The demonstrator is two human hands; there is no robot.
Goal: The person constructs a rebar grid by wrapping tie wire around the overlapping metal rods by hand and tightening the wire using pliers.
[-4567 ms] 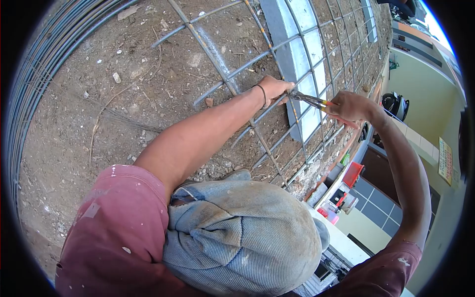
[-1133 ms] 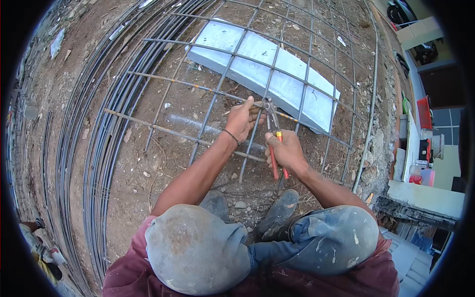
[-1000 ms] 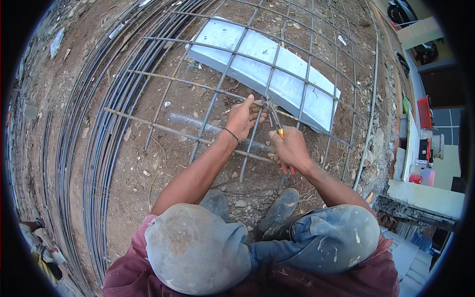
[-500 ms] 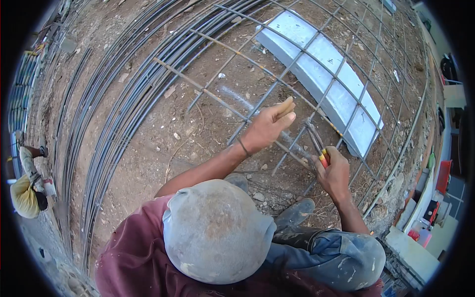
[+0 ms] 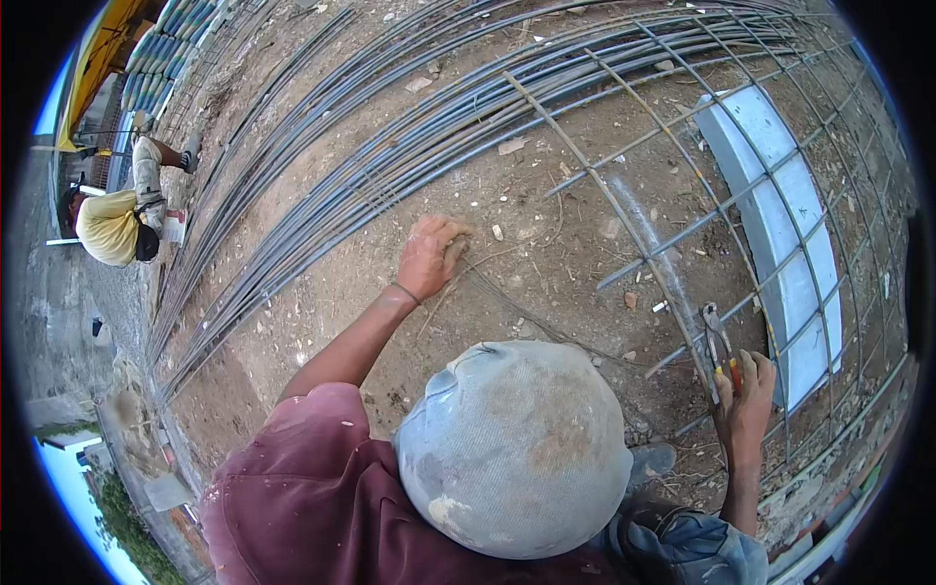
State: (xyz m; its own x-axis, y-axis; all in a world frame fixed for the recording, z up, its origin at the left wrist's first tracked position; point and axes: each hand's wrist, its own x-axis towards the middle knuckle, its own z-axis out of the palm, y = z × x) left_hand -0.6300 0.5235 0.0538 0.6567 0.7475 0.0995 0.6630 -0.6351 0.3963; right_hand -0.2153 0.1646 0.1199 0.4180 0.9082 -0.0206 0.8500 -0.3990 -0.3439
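My left hand [image 5: 432, 255] is over the dirt, its fingers loosely bent and apart, the tips slightly blurred. Beside its fingertips are the ends of thin wires [image 5: 526, 310], which run along the ground to the right. I see nothing clearly gripped there. In my right hand [image 5: 749, 395] are pincers [image 5: 720, 341] with red and yellow handles, their jaws pointing away from me by the edge of a rebar mesh [image 5: 673, 297]. Part of that mesh crosses above a pale slab-like block [image 5: 785, 229].
Long steel bars [image 5: 390, 166] lie in a curved bundle from upper right to lower left. My knee [image 5: 512, 448] fills the lower middle. A person in a yellow shirt [image 5: 107, 226] is bent over at the far left, near stacked patterned pieces [image 5: 166, 63].
My left hand has gone from above the mesh bars to the ground on the left, by the thin wires. The view has turned left. My right hand still holds the pincers.
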